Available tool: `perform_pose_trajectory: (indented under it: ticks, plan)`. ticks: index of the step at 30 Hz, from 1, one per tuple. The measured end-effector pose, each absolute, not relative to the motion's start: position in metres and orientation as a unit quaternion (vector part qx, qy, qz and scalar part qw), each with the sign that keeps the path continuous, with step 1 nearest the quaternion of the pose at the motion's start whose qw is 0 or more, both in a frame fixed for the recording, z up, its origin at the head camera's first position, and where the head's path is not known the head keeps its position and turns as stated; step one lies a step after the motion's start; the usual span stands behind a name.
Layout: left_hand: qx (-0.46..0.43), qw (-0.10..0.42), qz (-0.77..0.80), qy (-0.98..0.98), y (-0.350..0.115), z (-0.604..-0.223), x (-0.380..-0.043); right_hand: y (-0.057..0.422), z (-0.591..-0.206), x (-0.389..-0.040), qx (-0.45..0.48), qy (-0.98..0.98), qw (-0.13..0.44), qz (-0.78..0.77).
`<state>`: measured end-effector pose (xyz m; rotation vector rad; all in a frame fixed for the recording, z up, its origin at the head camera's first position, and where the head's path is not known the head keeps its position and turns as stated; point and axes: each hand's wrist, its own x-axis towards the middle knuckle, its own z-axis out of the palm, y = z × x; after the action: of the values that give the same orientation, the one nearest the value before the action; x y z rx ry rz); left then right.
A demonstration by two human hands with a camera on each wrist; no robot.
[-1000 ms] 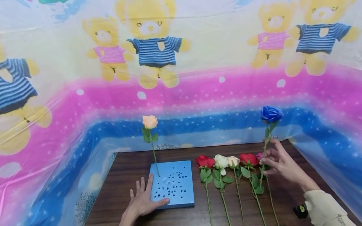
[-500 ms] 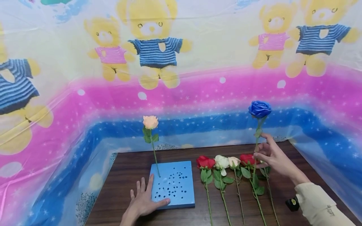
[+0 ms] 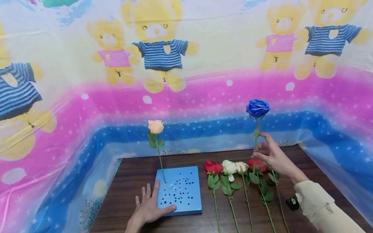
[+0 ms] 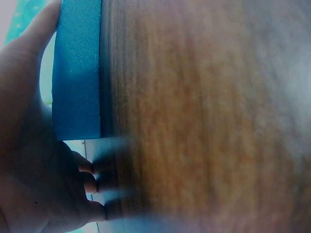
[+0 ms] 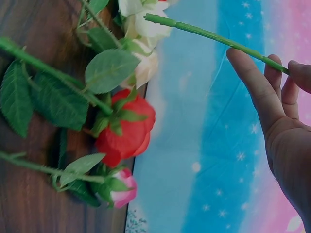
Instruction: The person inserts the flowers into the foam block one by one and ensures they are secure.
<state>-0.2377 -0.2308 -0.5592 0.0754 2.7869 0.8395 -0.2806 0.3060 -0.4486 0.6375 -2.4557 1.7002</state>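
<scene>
My right hand (image 3: 272, 157) pinches the green stem of a blue rose (image 3: 258, 108) and holds it upright above the row of lying flowers. In the right wrist view the bare lower stem (image 5: 209, 35) runs out from between thumb and fingers, its cut end free in the air. A blue foam block (image 3: 193, 191) with many small holes lies on the table. My left hand (image 3: 150, 205) rests against its left side and near corner, fingers spread and thumb on the near edge. One peach rose (image 3: 155, 127) stands in the block's far left part, leaning slightly.
Right of the block lie a red rose (image 3: 212, 167), a white rose (image 3: 229, 167), a cream rose (image 3: 242, 167), another red rose (image 5: 127, 128) and a pink flower (image 5: 124, 188). A small black object (image 3: 292, 203) is by the right sleeve. A bear-print cloth (image 3: 215, 106) hangs behind the table.
My right hand has carried the blue rose leftward and somewhat up, from above the pink flower to above the right-hand red rose. My left hand and the foam block stay put.
</scene>
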Motion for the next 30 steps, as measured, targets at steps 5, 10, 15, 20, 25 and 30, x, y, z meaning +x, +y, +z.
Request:
perform_pose_trajectory:
  ticks: [5,10,15,20,25,30]
  plan:
    - [0.023,0.116,0.289,0.95,-0.232,-0.559,-0.237,0.292,-0.444,-0.288,0.209,-0.801,0.037,0.56]
    - [0.023,0.118,0.289,0.95,-0.232,-0.558,-0.237,0.276,-0.441,-0.295,0.216,-0.785,0.03,0.58]
    - [0.025,0.114,0.291,0.95,-0.232,-0.557,-0.235,0.259,-0.438,-0.303,0.218,-0.777,0.027,0.59]
    - [0.024,0.111,0.289,0.951,-0.232,-0.558,-0.235,0.242,-0.437,-0.309,0.22,-0.767,0.01,0.603]
    - [0.024,0.109,0.286,0.952,-0.232,-0.558,-0.236,0.226,-0.435,-0.314,0.218,-0.766,0.005,0.605]
    - [0.022,0.109,0.283,0.953,-0.233,-0.558,-0.236,0.211,-0.434,-0.318,0.221,-0.763,0.004,0.608]
